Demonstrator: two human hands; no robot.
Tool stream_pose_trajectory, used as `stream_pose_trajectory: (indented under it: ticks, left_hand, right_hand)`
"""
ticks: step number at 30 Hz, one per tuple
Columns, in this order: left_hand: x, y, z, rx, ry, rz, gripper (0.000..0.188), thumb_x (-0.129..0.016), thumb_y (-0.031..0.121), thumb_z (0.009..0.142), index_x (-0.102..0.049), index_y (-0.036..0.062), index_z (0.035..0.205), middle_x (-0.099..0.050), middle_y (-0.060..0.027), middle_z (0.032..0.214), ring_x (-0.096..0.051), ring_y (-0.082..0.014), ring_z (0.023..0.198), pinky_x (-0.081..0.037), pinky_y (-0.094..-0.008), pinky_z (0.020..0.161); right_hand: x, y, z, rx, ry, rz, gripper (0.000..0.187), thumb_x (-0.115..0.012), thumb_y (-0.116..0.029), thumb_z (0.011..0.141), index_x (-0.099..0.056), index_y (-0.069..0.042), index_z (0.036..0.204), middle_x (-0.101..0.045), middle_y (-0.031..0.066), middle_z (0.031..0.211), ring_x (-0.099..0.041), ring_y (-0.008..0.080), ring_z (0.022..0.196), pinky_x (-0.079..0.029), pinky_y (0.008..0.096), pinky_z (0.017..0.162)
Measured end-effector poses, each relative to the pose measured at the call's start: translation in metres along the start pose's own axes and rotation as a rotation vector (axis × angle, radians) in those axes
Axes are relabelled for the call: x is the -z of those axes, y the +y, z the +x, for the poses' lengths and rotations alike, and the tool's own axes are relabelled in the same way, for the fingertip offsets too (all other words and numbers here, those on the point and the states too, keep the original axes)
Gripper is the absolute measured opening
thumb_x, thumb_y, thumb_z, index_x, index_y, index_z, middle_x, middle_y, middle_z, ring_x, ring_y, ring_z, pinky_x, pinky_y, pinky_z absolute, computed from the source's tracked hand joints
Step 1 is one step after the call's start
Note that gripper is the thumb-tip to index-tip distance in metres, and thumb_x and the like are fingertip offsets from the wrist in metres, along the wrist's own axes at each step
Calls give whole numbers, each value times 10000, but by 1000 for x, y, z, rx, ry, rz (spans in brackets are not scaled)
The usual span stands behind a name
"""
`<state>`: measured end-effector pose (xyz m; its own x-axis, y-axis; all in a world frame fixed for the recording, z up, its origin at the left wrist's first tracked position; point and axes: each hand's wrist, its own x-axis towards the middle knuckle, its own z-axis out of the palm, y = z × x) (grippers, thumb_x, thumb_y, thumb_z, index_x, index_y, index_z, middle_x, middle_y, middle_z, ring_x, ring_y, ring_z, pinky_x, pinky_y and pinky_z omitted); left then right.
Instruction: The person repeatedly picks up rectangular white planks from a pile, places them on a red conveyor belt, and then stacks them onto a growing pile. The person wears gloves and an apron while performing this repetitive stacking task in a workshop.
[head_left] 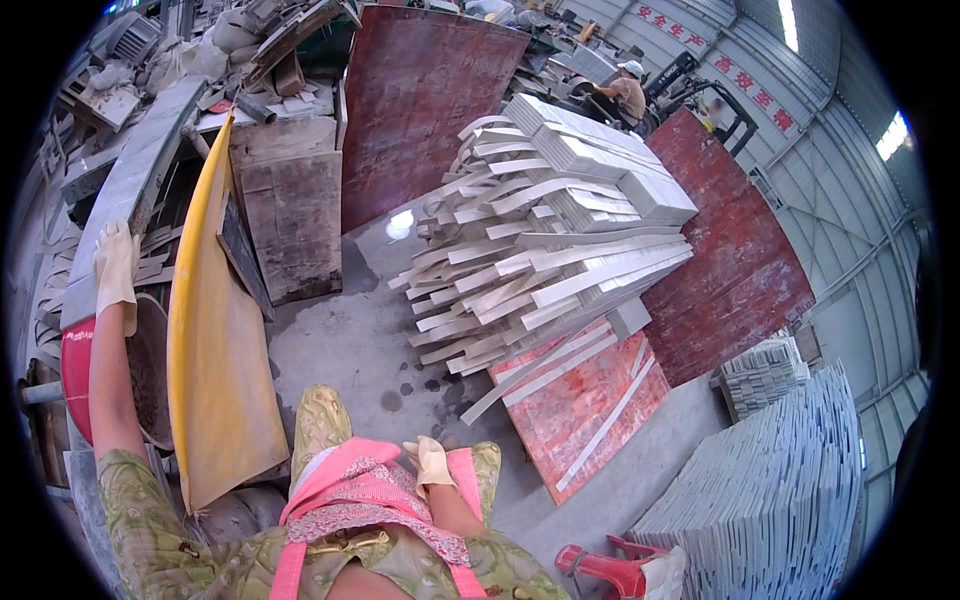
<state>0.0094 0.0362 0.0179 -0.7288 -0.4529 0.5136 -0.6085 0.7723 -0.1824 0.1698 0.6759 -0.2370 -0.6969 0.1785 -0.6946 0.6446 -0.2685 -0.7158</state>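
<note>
My left hand, in a cream glove, reaches far out to the left. Its fingers lie stretched along a long grey flat surface of a machine, with a red curved part just below. Close to my lap, my right hand wears a similar glove and rests against my pink apron. Its fingers look curled together; whether anything is inside them is hidden. Between my left arm and my legs stands a bent yellow panel, upright along the machine's side.
A large stack of pale stone strips fills the middle, beside reddish boards. More thin slabs stand at lower right, near a red stool. A grey box stands ahead. A person sits far back near a forklift.
</note>
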Motion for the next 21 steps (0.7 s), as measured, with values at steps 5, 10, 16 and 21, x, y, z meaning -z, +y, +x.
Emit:
stream_pose_trajectory:
  ticks: [5,10,16,21]
  left_hand:
    - [6,3,-1,-7,-14,-28,478,-624,280,953,-514,23,1340,-620,-181,1219,-589,-366,1180,-490,-496,989]
    - [13,6,-3,-2,-36,-43,477,-608,272,967,-514,-6,1343,-615,-211,1243,-571,-400,1200,-484,-497,993]
    - [3,1,1,16,-22,-30,466,-619,283,957,-517,36,1339,-619,-174,1229,-586,-356,1191,-475,-499,1016]
    - [13,6,-1,6,-34,-41,469,-607,277,964,-523,16,1344,-619,-190,1244,-574,-370,1204,-473,-491,1008]
  right_hand:
    - [3,2,1,13,-6,9,529,-460,-299,1028,-419,29,1441,-658,232,1221,-623,331,1199,-449,441,1104]
    - [3,2,2,6,-4,10,527,-467,-312,1035,-421,30,1434,-657,229,1215,-624,327,1195,-451,438,1105]
    - [5,5,5,21,-16,-6,520,-462,-322,1045,-423,25,1430,-658,224,1209,-626,323,1191,-459,436,1097]
    - [6,6,8,20,-13,0,517,-459,-318,1046,-422,26,1429,-660,223,1204,-623,322,1197,-460,436,1097]
